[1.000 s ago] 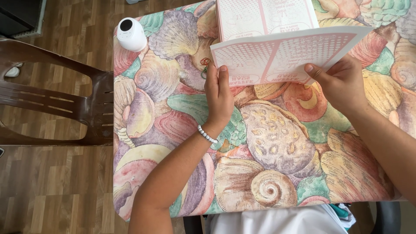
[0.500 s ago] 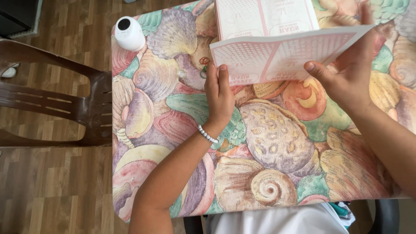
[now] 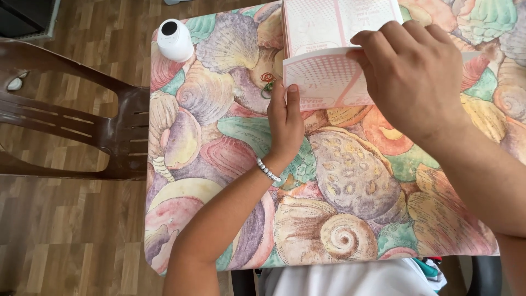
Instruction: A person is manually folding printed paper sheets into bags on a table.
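While our left hand (image 3: 286,123) pins pink sheet (image 3: 329,82) flat to surface (image 3: 350,186), fingers together, our right hand (image 3: 413,77) has swept leftward across fold, fingers clamped on paper edge; crease further along.

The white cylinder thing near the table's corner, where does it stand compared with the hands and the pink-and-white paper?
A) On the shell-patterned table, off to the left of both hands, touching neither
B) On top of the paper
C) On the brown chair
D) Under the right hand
A: the white cylinder stands alone on the shell-patterned table, well left of the left hand, the right hand and the paper.
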